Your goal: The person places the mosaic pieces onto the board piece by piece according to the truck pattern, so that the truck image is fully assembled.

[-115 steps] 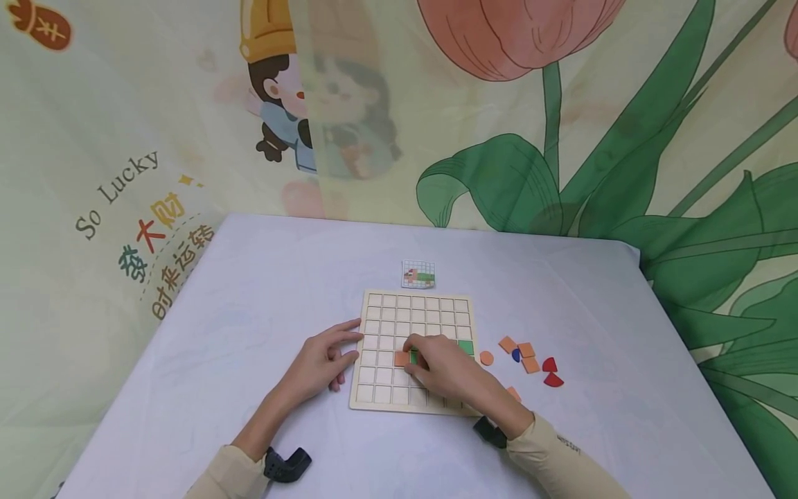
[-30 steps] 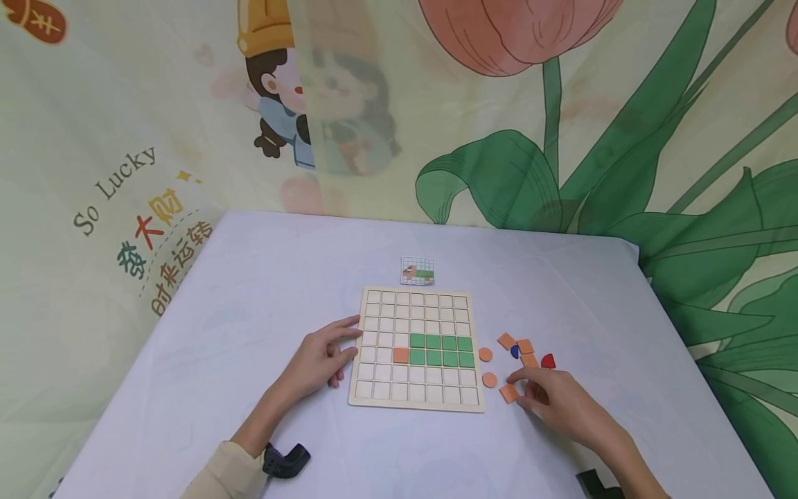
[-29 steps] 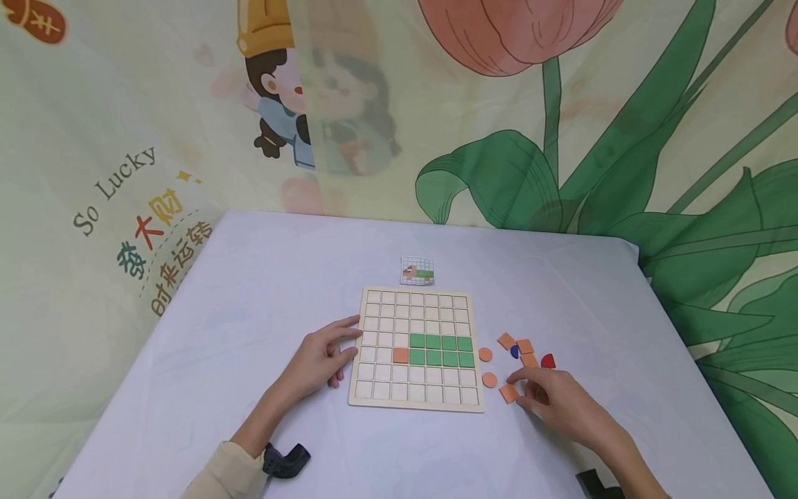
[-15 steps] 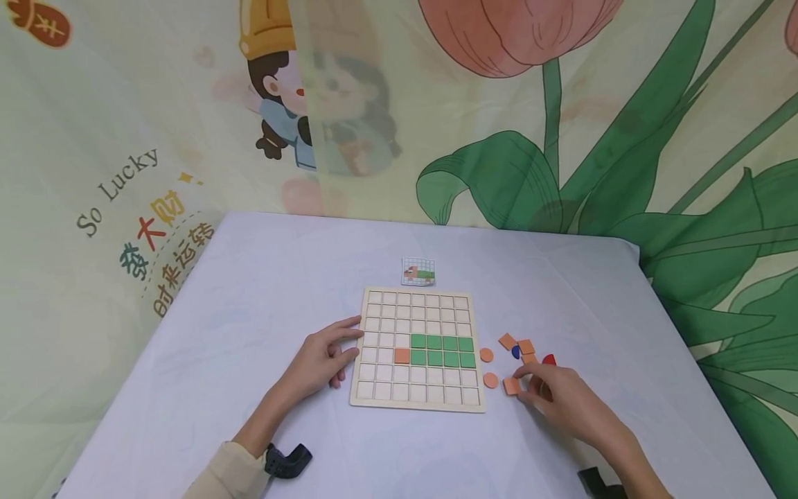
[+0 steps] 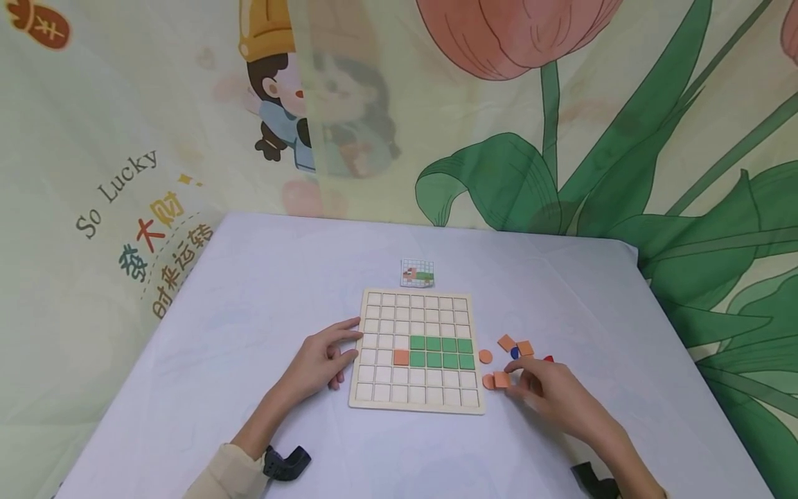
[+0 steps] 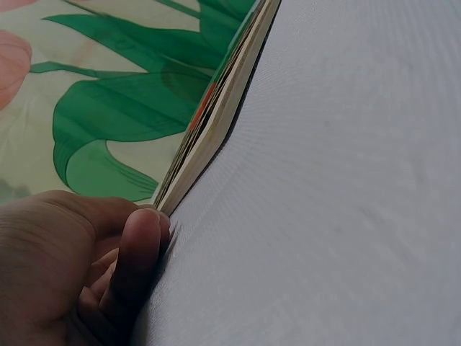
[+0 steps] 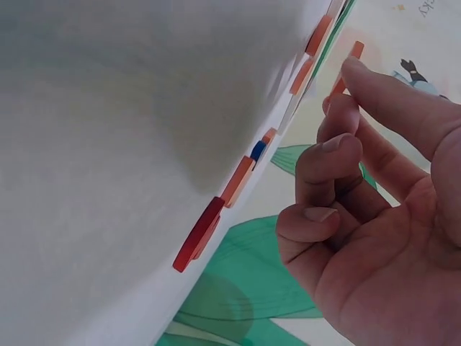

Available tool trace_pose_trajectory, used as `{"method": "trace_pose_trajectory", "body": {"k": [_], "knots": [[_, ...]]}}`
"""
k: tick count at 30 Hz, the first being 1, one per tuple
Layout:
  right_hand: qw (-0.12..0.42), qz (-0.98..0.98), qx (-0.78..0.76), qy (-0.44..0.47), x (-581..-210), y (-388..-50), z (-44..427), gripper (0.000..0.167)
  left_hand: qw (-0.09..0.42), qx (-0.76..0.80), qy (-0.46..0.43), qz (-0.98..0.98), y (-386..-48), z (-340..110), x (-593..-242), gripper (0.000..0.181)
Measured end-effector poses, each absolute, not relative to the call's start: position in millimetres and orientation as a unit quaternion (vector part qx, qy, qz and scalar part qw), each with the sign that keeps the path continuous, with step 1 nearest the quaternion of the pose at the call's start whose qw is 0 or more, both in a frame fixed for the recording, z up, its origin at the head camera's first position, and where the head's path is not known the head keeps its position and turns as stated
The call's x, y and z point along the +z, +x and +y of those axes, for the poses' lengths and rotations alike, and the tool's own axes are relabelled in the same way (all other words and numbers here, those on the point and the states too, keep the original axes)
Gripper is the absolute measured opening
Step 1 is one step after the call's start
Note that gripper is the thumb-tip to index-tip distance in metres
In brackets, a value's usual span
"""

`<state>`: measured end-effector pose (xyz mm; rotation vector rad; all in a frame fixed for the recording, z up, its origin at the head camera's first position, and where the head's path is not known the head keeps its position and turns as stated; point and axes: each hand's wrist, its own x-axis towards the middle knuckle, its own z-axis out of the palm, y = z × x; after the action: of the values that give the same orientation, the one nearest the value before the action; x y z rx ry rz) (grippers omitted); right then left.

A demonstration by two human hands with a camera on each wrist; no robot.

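In the head view my right hand (image 5: 561, 398) pinches an orange square tile (image 5: 501, 380) by its right side, between thumb and forefinger. The right wrist view has this tile (image 7: 356, 52) raised off the cloth, with the other fingers curled beneath. It overlaps an orange round piece (image 5: 488, 382) as seen from the head. My left hand (image 5: 314, 364) touches the left edge of the wooden grid board (image 5: 386, 312) with loosely bent fingers; thumb and forefinger meet that edge in the left wrist view. Two rows of green square tiles (image 5: 441, 352) and one orange tile (image 5: 401, 357) fill board cells.
Right of the board lie another orange round piece (image 5: 485, 356), orange squares (image 5: 506, 342), a blue piece (image 5: 515, 353) and red pieces (image 7: 198, 234), partly hidden by my right hand. Behind the board sits a small pattern card (image 5: 417, 273). White cloth (image 5: 299, 277) covers the table.
My right hand has gone from the board to the loose pieces, picked up an orange square tile and carried it left towards the board. My left hand keeps its place.
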<state>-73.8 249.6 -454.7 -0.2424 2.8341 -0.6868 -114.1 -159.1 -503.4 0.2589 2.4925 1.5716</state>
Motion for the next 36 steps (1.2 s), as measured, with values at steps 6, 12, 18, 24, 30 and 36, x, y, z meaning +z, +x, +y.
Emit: {"method": "trace_pose_trajectory", "body": {"k": [6,12,18,24,30,36], "knots": [[0.106,0.958,-0.244,-0.103,-453,-76,244,0.023,0.090,0.528,0.088,0.840,-113,-160,-503,0.040],[0.099,0.952,-0.253,-0.138,-455,-80,234,0.020,0.089,0.528,0.088,0.840,-113,-159,-502,0.040],[0.084,0.945,-0.259,-0.181,-458,-83,222,0.021,0.085,0.529,0.089,0.840,-113,-159,-503,0.040],[0.079,0.944,-0.254,-0.195,-456,-87,209,0.021,0.085,0.526,0.093,0.841,-113,-160,-503,0.040],[0.092,0.944,-0.260,-0.183,-454,-89,195,0.021,0.090,0.526,0.093,0.841,-112,-159,-501,0.040],[0.094,0.942,-0.265,-0.185,-454,-94,181,0.020,0.089,0.528,0.095,0.839,-113,-160,-502,0.040]]}}
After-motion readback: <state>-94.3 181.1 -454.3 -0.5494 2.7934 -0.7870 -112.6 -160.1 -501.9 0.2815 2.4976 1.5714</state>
